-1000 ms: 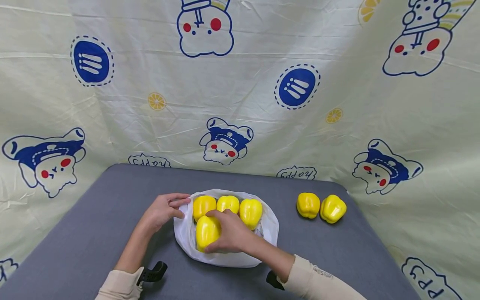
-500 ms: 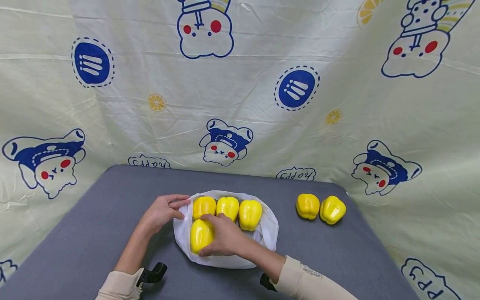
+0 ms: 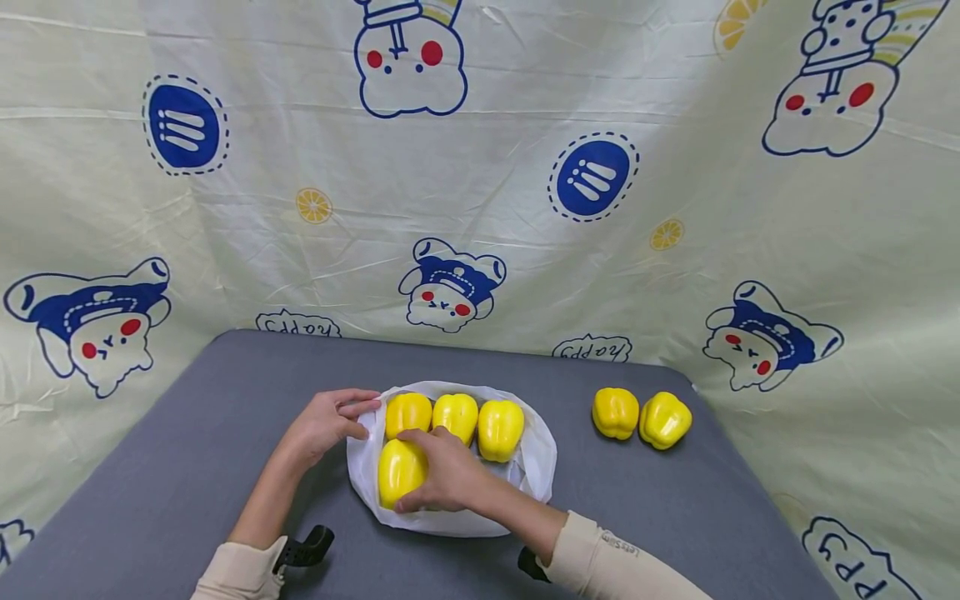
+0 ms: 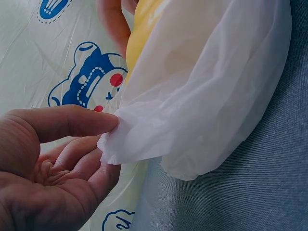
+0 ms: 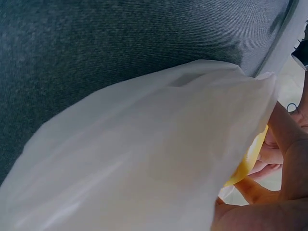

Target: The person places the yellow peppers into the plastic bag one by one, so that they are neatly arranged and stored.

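Note:
A white plastic bag [image 3: 538, 450] lies spread wide on the table with several yellow bell peppers inside. Three of them, such as the middle pepper [image 3: 455, 415], form a row along the bag's far side. My right hand [image 3: 450, 471] grips another yellow bell pepper [image 3: 400, 475] at the bag's near left, thumb on the near side and fingers over the far side. At the bag's left edge my left hand [image 3: 322, 425] pinches the rim between thumb and fingers; the left wrist view shows the thin plastic [image 4: 139, 139] caught there. The pepper's underside is hidden.
Two more yellow bell peppers, a left one [image 3: 616, 412] and a right one [image 3: 665, 420], stand side by side on the grey table [image 3: 600, 517] to the right of the bag. A printed curtain [image 3: 510, 292] hangs behind the table.
My right hand has moved left and slightly nearer with the pepper, down against the bag's left side. The far peppers show more now. The left hand has kept its place on the rim.

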Motion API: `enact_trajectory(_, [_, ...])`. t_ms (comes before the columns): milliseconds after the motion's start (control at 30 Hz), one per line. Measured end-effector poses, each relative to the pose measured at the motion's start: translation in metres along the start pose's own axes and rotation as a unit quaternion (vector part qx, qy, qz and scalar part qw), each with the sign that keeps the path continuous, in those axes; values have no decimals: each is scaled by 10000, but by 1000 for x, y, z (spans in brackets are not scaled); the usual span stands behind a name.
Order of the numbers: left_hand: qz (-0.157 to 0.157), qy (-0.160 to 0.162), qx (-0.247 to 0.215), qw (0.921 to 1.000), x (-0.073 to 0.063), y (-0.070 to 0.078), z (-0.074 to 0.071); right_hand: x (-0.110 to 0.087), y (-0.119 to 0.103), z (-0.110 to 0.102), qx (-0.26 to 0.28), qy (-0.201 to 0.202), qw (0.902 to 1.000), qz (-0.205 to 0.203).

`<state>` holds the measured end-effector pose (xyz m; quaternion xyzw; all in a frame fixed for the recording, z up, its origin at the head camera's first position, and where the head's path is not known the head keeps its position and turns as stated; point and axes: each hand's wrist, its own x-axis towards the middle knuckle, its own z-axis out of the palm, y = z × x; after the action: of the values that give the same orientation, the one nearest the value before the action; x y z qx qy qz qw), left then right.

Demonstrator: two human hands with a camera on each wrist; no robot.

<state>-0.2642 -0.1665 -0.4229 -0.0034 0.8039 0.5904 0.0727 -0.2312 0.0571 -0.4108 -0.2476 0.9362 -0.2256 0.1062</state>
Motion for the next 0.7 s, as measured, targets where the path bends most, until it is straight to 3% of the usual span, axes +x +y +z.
enact_trajectory(700, [94, -80, -3, 9999, 0, 0, 0, 4, 3, 1, -44, -66, 9999, -104])
